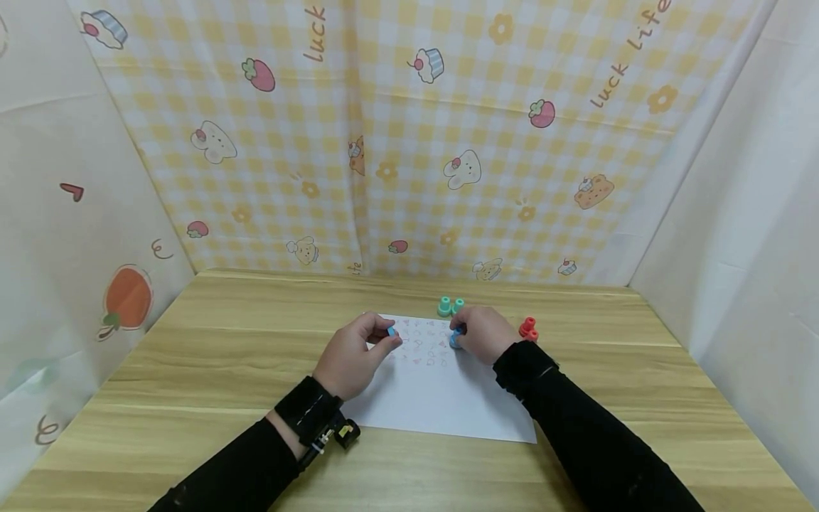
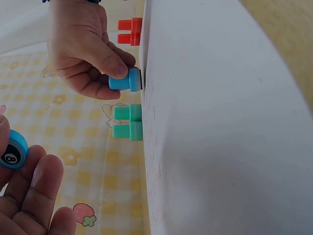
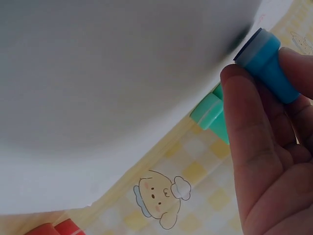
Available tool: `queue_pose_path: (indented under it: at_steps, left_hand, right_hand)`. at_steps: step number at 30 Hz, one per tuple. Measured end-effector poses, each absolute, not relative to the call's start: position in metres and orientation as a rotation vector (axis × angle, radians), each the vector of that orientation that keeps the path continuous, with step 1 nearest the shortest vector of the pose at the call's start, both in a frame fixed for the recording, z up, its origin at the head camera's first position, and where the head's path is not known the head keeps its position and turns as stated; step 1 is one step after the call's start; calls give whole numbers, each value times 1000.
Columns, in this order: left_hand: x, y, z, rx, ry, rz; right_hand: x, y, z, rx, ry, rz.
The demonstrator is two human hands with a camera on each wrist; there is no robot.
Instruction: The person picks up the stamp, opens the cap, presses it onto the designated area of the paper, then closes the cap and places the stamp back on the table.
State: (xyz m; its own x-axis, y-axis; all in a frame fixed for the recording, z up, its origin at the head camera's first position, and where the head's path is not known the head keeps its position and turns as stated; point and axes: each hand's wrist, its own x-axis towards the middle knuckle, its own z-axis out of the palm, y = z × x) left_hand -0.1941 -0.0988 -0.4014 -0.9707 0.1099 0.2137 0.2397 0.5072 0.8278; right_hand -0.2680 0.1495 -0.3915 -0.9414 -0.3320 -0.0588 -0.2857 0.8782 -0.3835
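The right grip [image 1: 484,334] is closed down to the width of one blue stamp [image 2: 117,84], thumb and fingers pinching its body. The stamp stands about upright, long axis square to the single paper [image 1: 441,402] below the grip, dark face down (whether it touches the sheet, I cannot tell). The left grip [image 1: 350,359] pinches one blue round piece [image 2: 17,146], its dark disc with an 8 facing that wrist. Two green stamps [image 1: 444,307] stand just beyond the right grip, slightly left; two red stamps [image 1: 527,328] are on the desk [image 1: 640,384] to its right.
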Motion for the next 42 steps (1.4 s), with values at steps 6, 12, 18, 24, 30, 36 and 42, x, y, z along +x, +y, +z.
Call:
queue_pose_path:
  at_steps: [6, 12, 18, 24, 30, 36, 42]
  left_hand:
    - [-194, -98, -402, -306, -2610, -1459]
    - [-194, -99, -402, -309, -2611, -1445]
    - [-194, -99, -402, -317, -2610, -1440]
    - [-195, -99, -403, -323, -2615, -1425]
    - [-195, -99, -403, -319, -2611, -1432]
    - [-195, -99, -403, -321, -2610, -1431]
    - [-194, -99, -402, -322, -2615, -1428]
  right_hand:
    - [-268, 149, -392, -466, 2916, -584]
    - [-269, 148, -393, -461, 2911, -596]
    - [-269, 148, -394, -458, 2910, -601]
    - [-269, 148, -396, -432, 2900, -615]
    - [-269, 148, -397, -421, 2898, -614]
    - [-269, 147, -396, -428, 2903, -589]
    - [-267, 145, -394, -464, 2913, -505]
